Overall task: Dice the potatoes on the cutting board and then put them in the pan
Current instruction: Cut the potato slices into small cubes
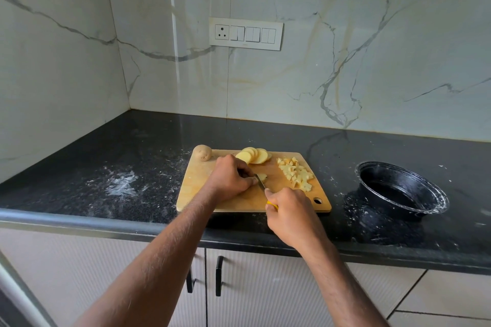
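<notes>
Right hand [289, 210] grips knife [261, 183]

No readable text, label, brand, number or sign anywhere in view. Switch plate [246, 33] on the marble wall: blank rockers and a three-pin socket, unmarked. Cutting board [231, 200], pan [401, 188] and worktop [132, 156]: no lettering to be made out.

Head cam, looks fwd/down at counter [132, 167] (wide-angle, close).
</notes>
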Demonstrator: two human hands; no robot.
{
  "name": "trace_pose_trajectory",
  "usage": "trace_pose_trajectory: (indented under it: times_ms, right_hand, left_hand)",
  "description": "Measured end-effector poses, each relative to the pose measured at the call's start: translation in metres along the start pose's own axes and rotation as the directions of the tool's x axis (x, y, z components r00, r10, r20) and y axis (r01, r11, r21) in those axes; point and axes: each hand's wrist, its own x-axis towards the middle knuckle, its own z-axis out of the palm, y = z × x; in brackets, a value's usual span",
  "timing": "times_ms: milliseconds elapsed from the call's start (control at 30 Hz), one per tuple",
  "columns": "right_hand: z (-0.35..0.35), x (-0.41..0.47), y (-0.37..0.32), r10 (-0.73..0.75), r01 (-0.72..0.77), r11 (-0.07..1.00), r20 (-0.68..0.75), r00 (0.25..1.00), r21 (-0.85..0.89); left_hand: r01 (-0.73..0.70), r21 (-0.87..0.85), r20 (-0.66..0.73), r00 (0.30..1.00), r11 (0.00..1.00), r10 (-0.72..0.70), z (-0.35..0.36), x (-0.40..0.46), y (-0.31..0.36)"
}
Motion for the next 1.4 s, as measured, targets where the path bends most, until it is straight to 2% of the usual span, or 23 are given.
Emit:
trace_pose_trajectory:
  times_ms: [267,400,633,900,1167,1400]
  right_hand:
    - [-0.014,-0.014,0.014,-0.011,0.011,1.000,0.013,1.000,-0.004]
    - [-0.022,-0.009,0.016,0.045,-0.042,0.998,-0.069,0.997,0.049]
    - [-0.001,0.000,-0.002,0.013,-0.012,1.000,-0.112,0.994,0.012]
    - [0.002,0.003,-0.009,-0.017,0.017,1.000,-0.088,0.996,-0.002]
    - [0.007,0.026,0.000,0.044,-0.045,0.997,0.030,0.999,0.063]
    - [0.008,0.023,-0.015,0.005,-0.005,1.000,0.004,1.000,0.006]
  left_hand:
    - [0.021,0.005,-0.002,1.000,1.000,-0.021,-0.001,-0.002,0.002]
    - [0.053,-0.016,-0.052,0.997,0.998,-0.054,-0.001,-0.004,0.003]
    - [0.086,0.038,-0.085,0.993,0.996,-0.083,0.000,-0.004,0.001]
    - [0.081,0.052,-0.047,0.996,0.995,-0.078,0.000,0.001,-0.004]
    - [0.053,-0.006,-0.028,0.998,0.999,-0.054,-0.002,0.003,-0.005]
    - [0.032,0.007,-0.016,0.999,0.999,-0.032,-0.004,0.001,-0.005]
